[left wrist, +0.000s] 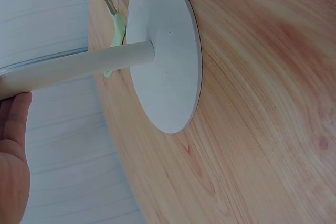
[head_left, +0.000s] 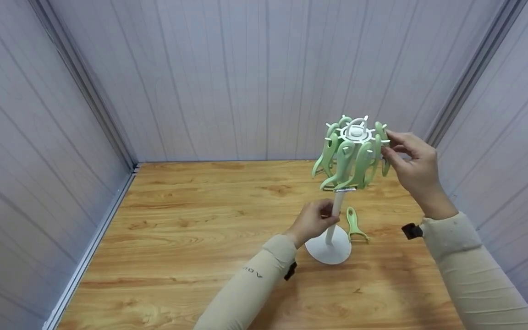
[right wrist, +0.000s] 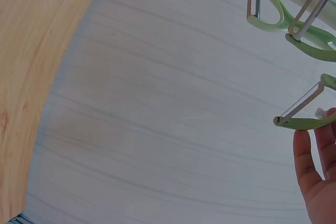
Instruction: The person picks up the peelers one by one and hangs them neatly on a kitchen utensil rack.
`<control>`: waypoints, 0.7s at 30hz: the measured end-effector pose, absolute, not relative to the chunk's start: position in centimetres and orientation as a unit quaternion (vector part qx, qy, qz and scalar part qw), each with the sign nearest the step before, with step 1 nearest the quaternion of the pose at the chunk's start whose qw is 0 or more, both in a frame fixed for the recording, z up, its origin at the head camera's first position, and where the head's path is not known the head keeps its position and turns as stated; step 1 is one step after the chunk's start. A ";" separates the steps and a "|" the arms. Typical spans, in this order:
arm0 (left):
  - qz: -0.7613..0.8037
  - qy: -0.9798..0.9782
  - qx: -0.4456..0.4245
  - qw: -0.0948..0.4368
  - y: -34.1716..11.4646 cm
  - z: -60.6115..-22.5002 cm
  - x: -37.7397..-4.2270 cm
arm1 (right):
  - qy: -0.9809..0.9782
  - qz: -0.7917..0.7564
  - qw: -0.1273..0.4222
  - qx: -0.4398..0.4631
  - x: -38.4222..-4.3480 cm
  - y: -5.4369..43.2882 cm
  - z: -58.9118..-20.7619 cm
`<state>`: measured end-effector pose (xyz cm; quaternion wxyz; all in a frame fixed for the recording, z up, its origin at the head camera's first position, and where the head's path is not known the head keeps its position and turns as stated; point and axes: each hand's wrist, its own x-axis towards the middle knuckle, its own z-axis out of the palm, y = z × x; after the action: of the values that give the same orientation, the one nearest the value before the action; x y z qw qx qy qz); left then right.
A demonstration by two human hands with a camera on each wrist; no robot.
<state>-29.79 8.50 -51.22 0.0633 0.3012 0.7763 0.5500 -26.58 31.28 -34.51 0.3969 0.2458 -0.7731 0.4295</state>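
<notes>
A white stand with a round base [head_left: 320,250], a pole [left wrist: 100,60] and a hooked top ring [head_left: 356,133] stands on the table. Several light green peelers [head_left: 344,162] hang around its hooks. My left hand [head_left: 312,221] grips the pole about midway, fingers and thumb around it. At the right side of the ring, my right hand [head_left: 414,162] pinches a green peeler [right wrist: 302,123], its metal blade facing down and away from the fingers. Other hanging peelers [right wrist: 268,22] show beside it in the right wrist view.
Another green peeler [head_left: 352,222] lies on the wooden table [head_left: 190,238], just right of the base. Pale panelled walls [head_left: 227,78] enclose the table at the back and both sides. Dark clips [head_left: 412,231] show at the sleeves.
</notes>
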 end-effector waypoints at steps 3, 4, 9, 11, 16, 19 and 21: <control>0.551 0.775 0.301 0.065 8.6 -51.3 -29.8 | -0.774 0.432 0.389 0.252 -26.5 31.2 -34.7; 0.552 0.775 0.301 0.066 8.6 -51.3 -29.8 | -0.774 0.433 0.387 0.253 -26.5 31.1 -34.8; 0.550 0.776 0.302 0.067 8.6 -51.3 -29.8 | -0.768 0.447 0.378 0.257 -26.2 30.9 -35.1; 0.551 0.775 0.303 0.064 8.6 -51.3 -29.8 | -0.767 0.447 0.380 0.259 -26.1 30.8 -35.2; 0.560 0.768 0.305 0.063 8.6 -51.3 -29.9 | -0.768 0.438 0.394 0.252 -25.4 30.2 -35.4; 0.563 0.765 0.307 0.064 8.6 -51.3 -29.9 | -0.766 0.438 0.402 0.245 -25.0 29.7 -35.5; 0.563 0.764 0.309 0.063 8.5 -51.4 -30.0 | -0.763 0.439 0.407 0.246 -24.8 29.3 -35.5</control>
<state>-30.01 8.54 -51.40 0.0629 0.3088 0.7640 0.5630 -24.76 29.27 -35.54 0.4070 0.2457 -0.7625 0.4388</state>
